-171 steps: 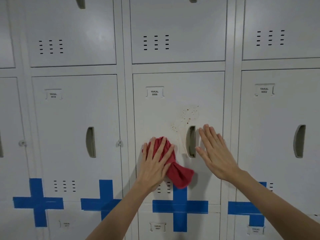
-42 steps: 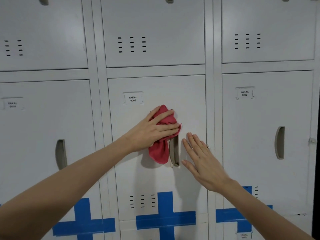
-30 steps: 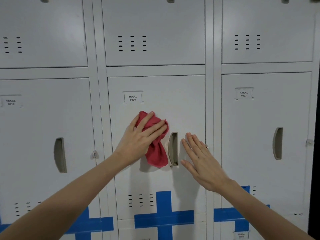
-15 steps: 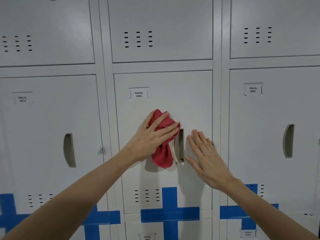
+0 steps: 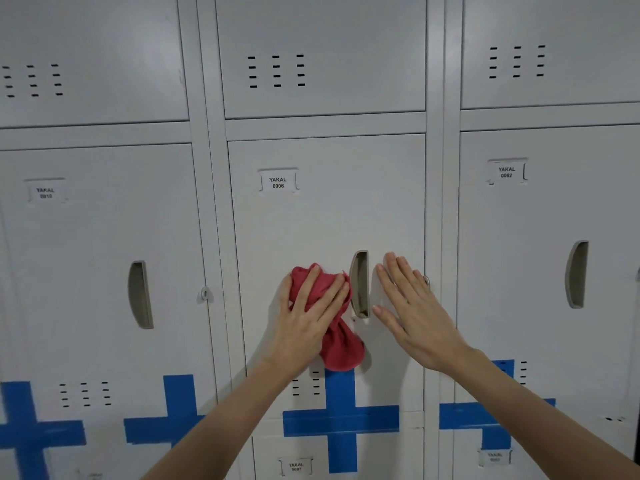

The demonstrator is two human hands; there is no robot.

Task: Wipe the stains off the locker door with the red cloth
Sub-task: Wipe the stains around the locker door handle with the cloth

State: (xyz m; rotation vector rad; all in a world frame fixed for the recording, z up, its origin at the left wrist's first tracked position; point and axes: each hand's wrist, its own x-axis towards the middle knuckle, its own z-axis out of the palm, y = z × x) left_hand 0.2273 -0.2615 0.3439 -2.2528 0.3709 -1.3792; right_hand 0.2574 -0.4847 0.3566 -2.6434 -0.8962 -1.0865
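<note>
The grey locker door [image 5: 325, 223] labelled YAKAL 0006 fills the middle of the view. My left hand [image 5: 306, 317] presses the bunched red cloth [image 5: 341, 348] flat against the door, just left of the recessed handle [image 5: 360, 284]. The cloth's tail hangs below my palm. My right hand [image 5: 412, 306] lies flat on the door to the right of the handle, fingers spread, holding nothing. I see no clear stains on the bare metal above the cloth.
Neighbouring locker doors stand shut on both sides, YAKAL 0010 [image 5: 97, 258] at left and YAKAL 0002 [image 5: 540, 237] at right. Blue tape crosses [image 5: 341, 419] run along the lower edge. A small lock hasp [image 5: 205, 294] sticks out left of the middle door.
My left hand has slid the cloth down from the area above the handle to beside and below it. The brown speckles seen at first no longer show. My right hand stays beside the handle.
</note>
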